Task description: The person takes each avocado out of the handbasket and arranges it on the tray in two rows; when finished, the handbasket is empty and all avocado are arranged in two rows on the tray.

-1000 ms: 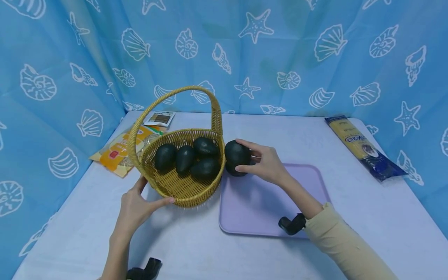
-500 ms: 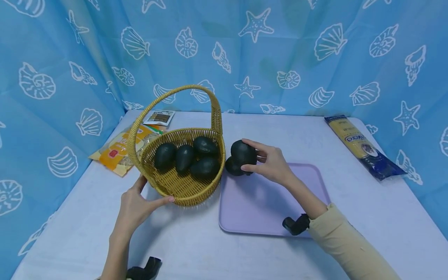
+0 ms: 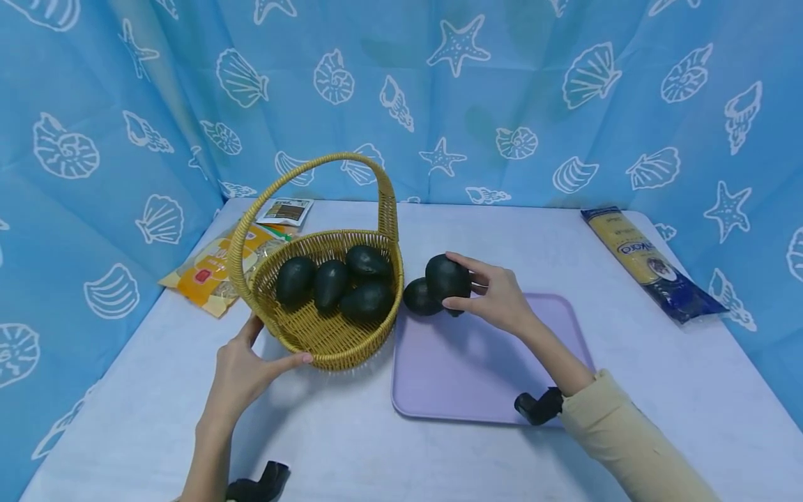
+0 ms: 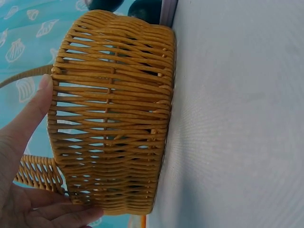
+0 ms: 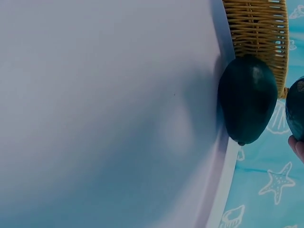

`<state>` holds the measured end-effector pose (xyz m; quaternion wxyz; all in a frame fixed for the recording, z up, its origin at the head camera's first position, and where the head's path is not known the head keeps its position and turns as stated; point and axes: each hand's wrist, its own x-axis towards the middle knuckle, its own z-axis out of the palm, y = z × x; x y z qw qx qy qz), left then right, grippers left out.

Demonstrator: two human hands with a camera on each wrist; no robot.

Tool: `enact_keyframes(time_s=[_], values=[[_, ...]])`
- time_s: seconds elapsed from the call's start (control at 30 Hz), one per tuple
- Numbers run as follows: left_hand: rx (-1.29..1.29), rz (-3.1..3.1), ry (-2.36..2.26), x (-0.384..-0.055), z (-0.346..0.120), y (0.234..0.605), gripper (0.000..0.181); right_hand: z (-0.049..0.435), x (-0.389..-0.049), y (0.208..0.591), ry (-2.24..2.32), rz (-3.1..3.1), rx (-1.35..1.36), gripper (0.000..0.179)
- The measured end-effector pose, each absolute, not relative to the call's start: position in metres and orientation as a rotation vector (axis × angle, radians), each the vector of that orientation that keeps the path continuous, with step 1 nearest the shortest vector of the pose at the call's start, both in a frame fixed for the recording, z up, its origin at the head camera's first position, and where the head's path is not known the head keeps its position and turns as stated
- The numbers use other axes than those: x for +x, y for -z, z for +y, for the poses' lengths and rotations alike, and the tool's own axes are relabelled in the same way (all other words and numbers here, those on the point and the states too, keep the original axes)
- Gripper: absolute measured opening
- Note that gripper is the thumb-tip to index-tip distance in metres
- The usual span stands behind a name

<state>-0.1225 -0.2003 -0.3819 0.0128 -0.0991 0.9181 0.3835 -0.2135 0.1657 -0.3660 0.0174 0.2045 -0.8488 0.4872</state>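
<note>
My right hand [image 3: 498,296] holds a dark green avocado [image 3: 447,277] between thumb and fingers, raised over the back left of the lilac tray [image 3: 477,383]. Another avocado [image 5: 248,99] lies on that tray's back left corner, beside the basket; in the head view the held one partly overlaps it. With my left hand [image 3: 245,369] I grip the near left rim of a yellow wicker basket [image 4: 114,114], thumb on the rim and fingers along its side. Several avocados [image 3: 331,286] rest inside the basket toward its back, below the arched handle [image 3: 314,166].
A yellow-orange food packet [image 3: 213,272] lies behind the basket on the left, with a small white sachet [image 3: 285,210] beyond it. At the back right is a long blue-and-gold packet [image 3: 652,265]. A blue shell-print curtain [image 3: 401,104] surrounds the white table [image 3: 351,439].
My right hand has moved right with the avocado, away from the basket's edge, and the avocado on the tray shows more behind it. The left hand and basket stay put.
</note>
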Motion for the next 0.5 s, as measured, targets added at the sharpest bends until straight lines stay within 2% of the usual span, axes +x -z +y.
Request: enact_keyframes(time_s=[0.5], values=[[-0.314, 2.865, -1.185, -0.123, -0.2, 0.382, 0.118, 0.182, -0.215, 0.373, -1.496, -2.66, 0.57, 0.069]])
